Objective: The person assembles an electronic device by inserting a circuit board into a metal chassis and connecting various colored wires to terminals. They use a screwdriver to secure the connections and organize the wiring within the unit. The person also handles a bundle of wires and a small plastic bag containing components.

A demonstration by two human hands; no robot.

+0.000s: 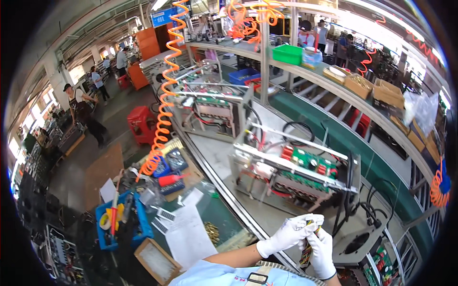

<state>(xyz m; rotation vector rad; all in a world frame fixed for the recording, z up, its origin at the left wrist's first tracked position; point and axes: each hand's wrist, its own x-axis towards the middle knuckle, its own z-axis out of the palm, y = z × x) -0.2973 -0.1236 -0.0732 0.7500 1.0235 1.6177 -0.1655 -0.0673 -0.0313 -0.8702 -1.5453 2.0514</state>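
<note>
Both of my hands wear white gloves and meet in front of my chest at the lower right. Between them is a bundle of thin coloured wires [306, 253], yellow, black and red, hanging down. A small white piece, perhaps its plug, shows at the fingertips. My left hand [289, 233] pinches the top of the wires from the left. My right hand [322, 252] is closed round them from the right. Just beyond stands an open metal-framed machine [291, 167] with green circuit boards, red parts and black cables.
A second open machine [214, 107] stands farther back on the line. On the left bench lie paper sheets [191, 236], brass screws [212, 232], a blue tool bin [102, 229] and a carton [157, 261]. An orange coiled hose [167, 105] hangs above. People stand far off.
</note>
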